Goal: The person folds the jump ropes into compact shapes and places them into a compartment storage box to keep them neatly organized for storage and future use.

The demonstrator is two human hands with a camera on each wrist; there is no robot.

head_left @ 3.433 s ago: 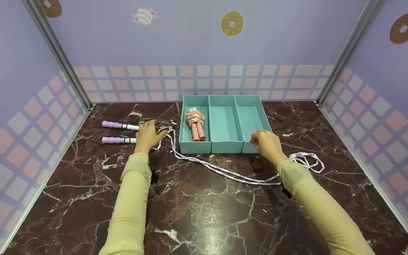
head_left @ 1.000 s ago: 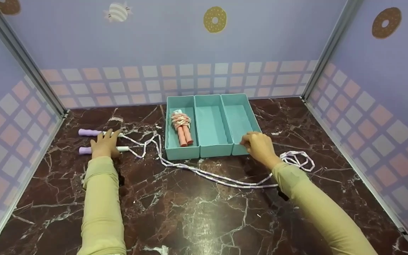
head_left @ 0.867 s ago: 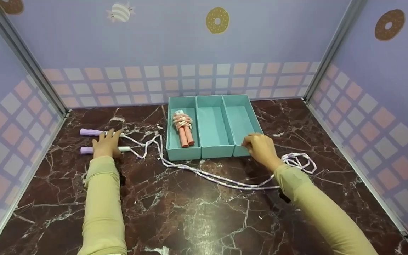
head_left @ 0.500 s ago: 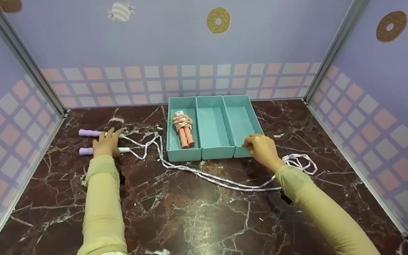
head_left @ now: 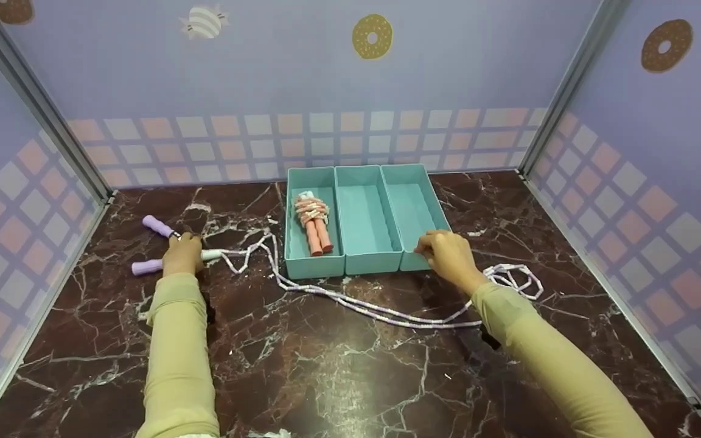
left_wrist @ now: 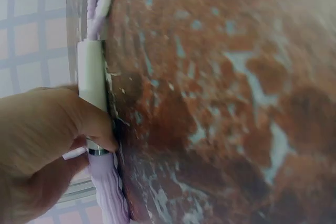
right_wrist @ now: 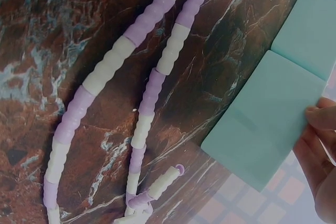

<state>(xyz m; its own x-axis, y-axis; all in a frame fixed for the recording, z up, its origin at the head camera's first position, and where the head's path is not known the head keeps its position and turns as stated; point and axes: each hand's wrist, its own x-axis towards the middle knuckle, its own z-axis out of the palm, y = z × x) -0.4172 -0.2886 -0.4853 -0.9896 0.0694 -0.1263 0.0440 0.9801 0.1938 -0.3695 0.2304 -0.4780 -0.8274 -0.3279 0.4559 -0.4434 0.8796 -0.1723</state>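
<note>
Lilac-and-white: grasps the beaded jump rope (head_left: 311, 288) by its handles (head_left: 157, 225) in the left hand (head_left: 183, 254), left of the teal three-compartment box (head_left: 314, 267); seen from the left wrist, curls the thumb (left_wrist: 97, 124) over one white neck (left_wrist: 92, 72), unclear from the head. With the right hand (head_left: 449, 253), pinches the box's front rim; from the right wrist, shows beads (right_wrist: 151, 18) distinctly.

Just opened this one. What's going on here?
A person has their left hand on two purple-and-white jump-rope handles, gripping at least one. The right hand holds the front edge of a teal box at its right compartment. The handles' beaded rope lies along the dark marbled table in front of the box, ending in a loose coil at the right. A pink rope bundle sits in the left compartment.
</note>
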